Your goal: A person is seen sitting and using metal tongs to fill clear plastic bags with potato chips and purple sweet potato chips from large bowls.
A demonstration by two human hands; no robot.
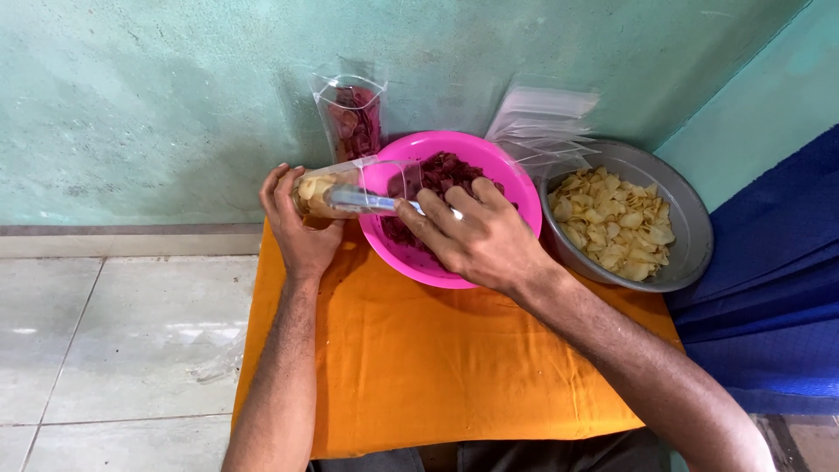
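The left hand (301,218) is wrapped around a clear plastic bag (350,188) partly filled with pale yellow chips, holding it on its side with the open mouth resting over the rim of the pink bowl (437,271). The right hand (476,236) is closed on a metal spoon (367,202), whose shaft reaches from above the pink bowl into the bag's mouth. The pink bowl holds dark red chips (446,170) and stands on the orange cloth (411,358) that covers the worktop. Just right of the pink bowl, touching it, is a grey metal bowl (690,245) of pale yellow chips (612,223). Behind the pink bowl, a filled bag of red chips (354,118) leans upright against the green wall (175,96), and a stack of empty clear bags (542,122) lies behind the gap between the two bowls.
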